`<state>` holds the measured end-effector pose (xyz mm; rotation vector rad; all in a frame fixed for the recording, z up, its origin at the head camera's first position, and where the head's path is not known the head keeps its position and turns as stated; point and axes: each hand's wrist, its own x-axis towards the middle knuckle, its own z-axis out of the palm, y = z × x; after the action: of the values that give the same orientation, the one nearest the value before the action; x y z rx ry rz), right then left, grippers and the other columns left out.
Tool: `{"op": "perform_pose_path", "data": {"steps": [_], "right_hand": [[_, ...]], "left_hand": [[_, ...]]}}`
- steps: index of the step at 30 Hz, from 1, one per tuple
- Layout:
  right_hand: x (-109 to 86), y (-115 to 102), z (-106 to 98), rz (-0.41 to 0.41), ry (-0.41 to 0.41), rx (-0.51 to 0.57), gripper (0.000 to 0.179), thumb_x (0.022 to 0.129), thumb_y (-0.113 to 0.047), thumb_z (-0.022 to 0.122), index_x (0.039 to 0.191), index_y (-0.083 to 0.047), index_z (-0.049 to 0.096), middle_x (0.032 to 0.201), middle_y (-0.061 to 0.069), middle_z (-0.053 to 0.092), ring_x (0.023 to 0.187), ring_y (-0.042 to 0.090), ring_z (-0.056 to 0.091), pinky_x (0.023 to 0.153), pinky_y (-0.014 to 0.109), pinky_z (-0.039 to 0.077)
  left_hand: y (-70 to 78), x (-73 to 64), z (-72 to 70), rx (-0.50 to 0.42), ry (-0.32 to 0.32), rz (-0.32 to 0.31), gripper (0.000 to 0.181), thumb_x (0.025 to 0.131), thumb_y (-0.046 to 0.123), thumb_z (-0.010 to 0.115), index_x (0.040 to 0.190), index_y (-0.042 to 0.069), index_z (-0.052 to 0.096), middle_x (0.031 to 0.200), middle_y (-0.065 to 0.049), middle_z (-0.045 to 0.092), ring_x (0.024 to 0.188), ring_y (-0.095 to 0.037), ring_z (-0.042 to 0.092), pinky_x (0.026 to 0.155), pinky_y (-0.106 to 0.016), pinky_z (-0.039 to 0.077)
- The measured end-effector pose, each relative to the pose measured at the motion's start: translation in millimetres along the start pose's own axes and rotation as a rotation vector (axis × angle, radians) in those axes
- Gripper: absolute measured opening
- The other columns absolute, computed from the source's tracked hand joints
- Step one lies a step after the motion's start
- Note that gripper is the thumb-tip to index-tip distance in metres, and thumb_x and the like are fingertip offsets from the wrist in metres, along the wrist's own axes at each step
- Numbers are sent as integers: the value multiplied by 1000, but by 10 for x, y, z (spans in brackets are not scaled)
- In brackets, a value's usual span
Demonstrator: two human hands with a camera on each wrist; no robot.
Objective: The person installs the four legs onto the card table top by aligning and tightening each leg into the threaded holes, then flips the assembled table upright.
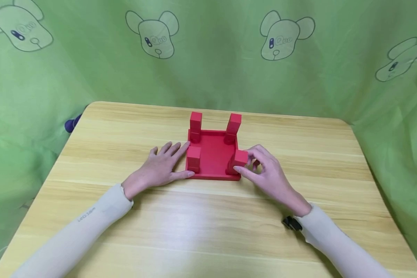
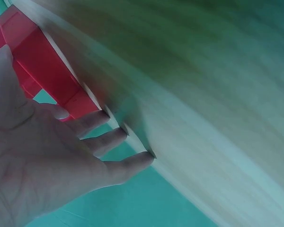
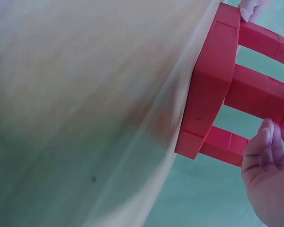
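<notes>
A red square tray-like frame (image 1: 213,154) with a low rim lies on the table, and a square red post stands upright at each corner. My right hand (image 1: 269,172) pinches the near right post (image 1: 241,156) close to its top, thumb on the near side and fingers behind. In the right wrist view that post (image 3: 258,92) rises from the frame, with fingertips at its upper end. On the other side, my left hand (image 1: 161,166) lies with fingers spread, its thumb and index fingertip at the frame's left rim. The left wrist view has its other fingertips (image 2: 149,156) resting on the tabletop.
The light wood table (image 1: 194,227) has rounded far corners. Green curtain (image 1: 215,73) with printed bear heads hangs behind it and at both sides. Something dark blue (image 1: 70,124) shows past the table's left edge. A black strap piece (image 1: 292,223) sits at the right cuff.
</notes>
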<state>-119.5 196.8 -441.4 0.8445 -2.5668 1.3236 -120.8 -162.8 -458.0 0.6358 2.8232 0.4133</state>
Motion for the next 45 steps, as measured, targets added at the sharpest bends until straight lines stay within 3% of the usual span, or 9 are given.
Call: {"op": "perform_pose_path", "data": {"steps": [4,13,19,22,25,31,39,45], "right_hand": [[-11,-7,-7,17,-1,13,36,90,-9,92,121,-15,75,109,-6,68,85,25,64,69,26,55],[-7,-21,-32,36,-46,-3,45,91,-12,92,133,-15,75,94,1,64,76,18,59,62,30,51],[19,-21,-30,37,-49,8,32,92,-11,91,118,-14,71,89,-6,60,78,16,58,66,32,51],[30,-29,-27,23,-36,15,30,92,-10,91,114,-14,71,96,-5,61,81,20,60,68,29,53],[30,-41,-27,16,-27,15,32,91,-9,91,117,-12,73,102,-6,64,83,20,61,69,26,54],[24,-28,-26,31,-34,1,36,91,-10,92,122,-13,73,91,-7,65,75,16,60,65,28,53],[14,-15,-21,32,-37,-3,41,93,-8,89,131,-7,73,89,-2,62,77,16,59,67,25,50],[19,-5,-25,56,-13,20,33,92,-8,90,119,-11,72,96,-3,62,82,17,60,70,25,54]], "left_hand": [[-5,1,7,0,3,4,102,102,77,53,178,21,14,176,-17,30,161,-47,25,118,-79,24],[-7,-1,14,1,2,1,102,102,77,53,178,20,14,176,-17,30,160,-47,25,118,-79,24],[-1,3,9,-4,3,5,103,101,78,53,178,21,13,176,-17,30,160,-47,26,118,-79,24],[5,3,-1,-7,3,2,103,101,77,54,178,21,13,176,-17,30,160,-48,26,118,-79,24],[10,3,-6,-8,3,0,103,102,77,54,178,21,13,176,-17,30,160,-48,26,118,-79,24],[15,8,-12,-6,4,-3,103,102,76,54,178,20,13,176,-17,30,160,-47,27,118,-78,25],[17,4,-8,-4,0,-3,102,102,76,54,178,21,13,176,-17,30,160,-47,27,118,-78,24],[15,1,-9,-5,2,-4,103,102,76,54,178,21,13,176,-17,30,160,-47,26,118,-78,24]]}}
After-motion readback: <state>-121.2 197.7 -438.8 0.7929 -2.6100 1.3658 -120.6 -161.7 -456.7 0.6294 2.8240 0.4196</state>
